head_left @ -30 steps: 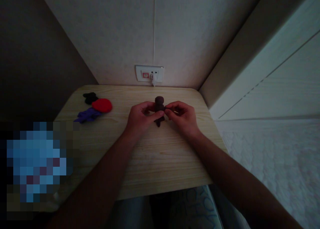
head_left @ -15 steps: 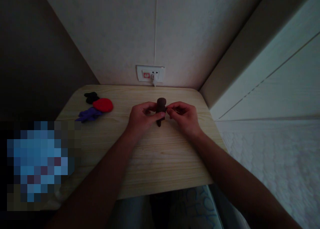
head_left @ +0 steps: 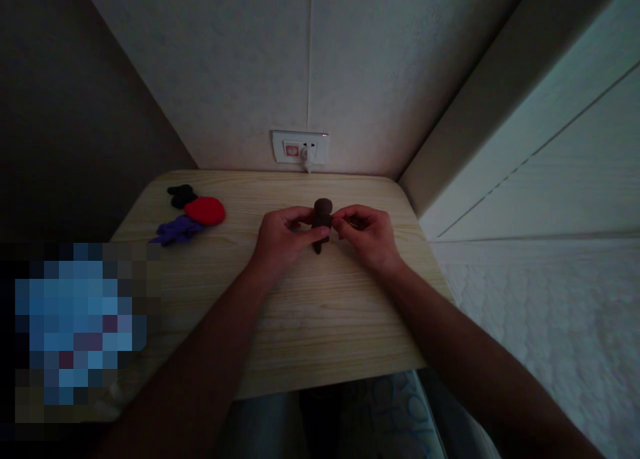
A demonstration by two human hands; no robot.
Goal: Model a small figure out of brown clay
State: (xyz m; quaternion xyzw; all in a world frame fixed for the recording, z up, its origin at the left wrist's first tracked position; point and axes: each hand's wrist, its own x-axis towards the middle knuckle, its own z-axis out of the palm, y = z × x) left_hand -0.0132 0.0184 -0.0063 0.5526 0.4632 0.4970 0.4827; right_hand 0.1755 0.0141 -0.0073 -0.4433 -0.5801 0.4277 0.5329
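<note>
Through my head view, the wall [head_left: 225, 65] fills the back, with a pale panel [head_left: 575, 145] on the right and quilted white bedding [head_left: 540, 299] below it. In front of me stands the wood-grained table [head_left: 320, 339], and a blue pixelated patch [head_left: 75, 312] covers the lower left.

My two hands meet over the table's far half. The left hand [head_left: 279, 235] is curled, its thumb across the front of a brown figure [head_left: 323, 221] and its fingers behind, so it has the piece firmly. The right hand [head_left: 367, 235] has thumb and fingertips brought together, pinching at the figure's right side; exactly which part is between them is too dark to make out.

As for progress, I judge the figure partly shaped: a rounded top sits on a narrower body, with a short tapered bit below. The red disc [head_left: 206, 210], purple piece [head_left: 180, 230] and black piece [head_left: 183, 197] lie bunched on the table's left, well apart from the figure and not joined to it.

I can make out no container; whatever the patch covers, I cannot tell. Smallest is the plug [head_left: 307, 157] in the wall socket [head_left: 280, 151].
</note>
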